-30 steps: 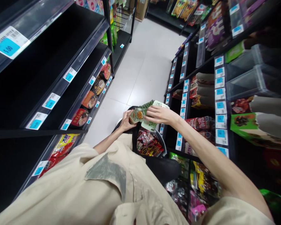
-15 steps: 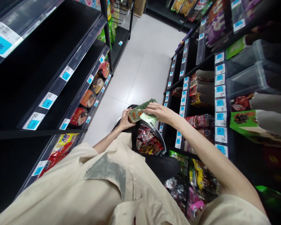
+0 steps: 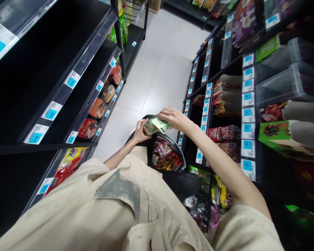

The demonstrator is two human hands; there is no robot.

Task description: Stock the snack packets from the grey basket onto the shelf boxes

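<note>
My left hand [image 3: 140, 132] is wrapped round the left end of a pale green package [image 3: 155, 126] with orange and white print. On the package's far right side lies my right hand [image 3: 172, 117], its fingers curled over the upper edge. What the package contains cannot be made out. Just below it and to the right stands a dark round basket [image 3: 182, 150] with a grey rim. Shiny red and yellow snack packets [image 3: 165, 155] fill the basket, close under my right wrist.
Shelves with instant noodle bowls [image 3: 98, 107] line the left side. On the right, a rack carries price tags [image 3: 248, 130], cardboard display boxes [image 3: 274, 134] and red snack bags [image 3: 223, 132]. Pale floor tiles [image 3: 157, 73] run between them.
The package has turned, so its dark green striped part no longer shows and more of its pale face does. My right hand has shifted slightly up and left over it.
</note>
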